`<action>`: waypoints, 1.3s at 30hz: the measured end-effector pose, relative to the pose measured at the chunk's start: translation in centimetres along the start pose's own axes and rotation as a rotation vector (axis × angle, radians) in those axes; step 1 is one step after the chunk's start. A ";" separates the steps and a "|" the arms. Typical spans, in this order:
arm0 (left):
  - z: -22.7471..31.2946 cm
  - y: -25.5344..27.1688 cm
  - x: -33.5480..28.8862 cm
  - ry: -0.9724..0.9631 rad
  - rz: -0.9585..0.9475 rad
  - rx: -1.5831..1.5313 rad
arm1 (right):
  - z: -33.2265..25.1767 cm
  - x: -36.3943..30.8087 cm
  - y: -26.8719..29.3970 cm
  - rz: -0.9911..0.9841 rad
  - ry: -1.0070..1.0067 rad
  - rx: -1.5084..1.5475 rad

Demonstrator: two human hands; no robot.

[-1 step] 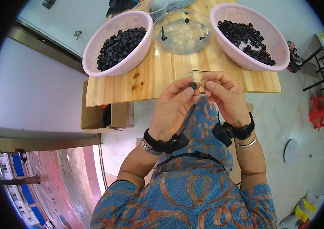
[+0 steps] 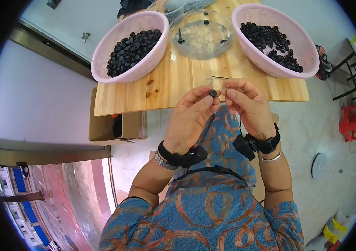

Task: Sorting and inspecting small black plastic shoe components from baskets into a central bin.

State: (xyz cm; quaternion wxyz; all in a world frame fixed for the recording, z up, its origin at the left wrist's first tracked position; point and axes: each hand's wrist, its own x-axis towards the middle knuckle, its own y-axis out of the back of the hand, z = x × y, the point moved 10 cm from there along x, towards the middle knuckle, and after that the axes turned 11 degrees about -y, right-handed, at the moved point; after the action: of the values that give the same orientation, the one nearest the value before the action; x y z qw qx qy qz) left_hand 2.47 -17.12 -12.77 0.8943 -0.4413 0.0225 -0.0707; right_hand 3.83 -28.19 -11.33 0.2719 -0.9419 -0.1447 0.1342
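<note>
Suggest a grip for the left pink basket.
Probably the left pink basket's rim, left and near stretches, from the person's side: it stands bare around the black parts, while the clear dish crowds its right side.

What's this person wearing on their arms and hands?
Left hand and right hand are bare. Each wrist has a black strap and boxy black device. The left adds a silvery textured band, the right a silvery bangle. Short blue sleeves have brown swirls.
</note>
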 end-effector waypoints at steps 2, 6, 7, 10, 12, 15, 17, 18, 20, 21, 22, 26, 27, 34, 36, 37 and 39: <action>0.2 -0.1 -0.1 0.002 0.001 0.018 | -0.3 -0.2 -0.2 0.022 0.029 -0.022; 0.2 0.3 -0.2 -0.015 -0.017 0.045 | -0.1 -0.2 -0.7 -0.015 0.047 -0.037; 0.2 0.4 -0.2 -0.016 -0.014 0.055 | -0.1 -0.2 -0.7 0.007 0.058 -0.032; 0.3 0.6 -0.3 -0.018 -0.006 0.061 | -0.1 -0.3 -0.9 0.019 0.059 0.002; 0.3 0.5 -0.3 -0.017 -0.004 0.056 | 0.0 -0.4 -0.9 0.011 0.051 0.032; 0.4 0.7 -0.4 -0.016 0.002 0.057 | -0.5 -0.8 -0.7 0.059 0.137 -0.148; 0.6 0.8 -0.3 -0.042 -0.014 0.074 | -2.2 -1.6 -2.1 0.063 0.355 -0.489; 0.7 0.9 -0.4 -0.044 -0.012 0.074 | -2.2 -1.6 -2.3 0.061 0.354 -0.489; 0.9 0.9 -0.5 -0.063 -0.014 0.114 | -3.9 -2.8 -3.8 0.142 0.578 -0.812; 0.8 0.8 -0.5 -0.062 -0.015 0.113 | -4.1 -3.0 -4.0 0.144 0.578 -0.812; 0.9 0.7 -0.5 -0.076 -0.026 0.142 | -4.6 -3.5 -4.4 0.184 0.634 -0.904; 1.9 0.6 -0.9 -0.173 -0.057 0.322 | -5.2 -4.7 -6.1 0.241 0.785 -1.125; 1.8 0.5 -0.9 -0.171 -0.061 0.322 | -5.3 -4.9 -6.1 0.244 0.786 -1.126; 2.8 -0.4 -1.7 -0.272 -0.132 0.604 | -5.1 -6.3 -7.1 0.233 0.895 -1.272; 2.9 -0.7 -1.9 -0.289 -0.153 0.619 | -5.0 -6.5 -7.3 0.228 0.907 -1.297; 2.8 -0.6 -2.0 -0.277 -0.131 0.593 | -4.9 -6.5 -7.6 0.230 0.904 -1.338; 2.8 -0.4 -1.8 -0.266 -0.109 0.569 | -4.9 -6.5 -7.9 0.231 0.901 -1.377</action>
State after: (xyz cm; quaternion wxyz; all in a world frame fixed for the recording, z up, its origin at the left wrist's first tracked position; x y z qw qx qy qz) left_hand 0.91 -14.90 -10.83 0.9718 -0.1796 -0.1390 -0.0636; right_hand -2.09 -26.32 -1.87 -0.3490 -0.8701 0.0259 -0.3471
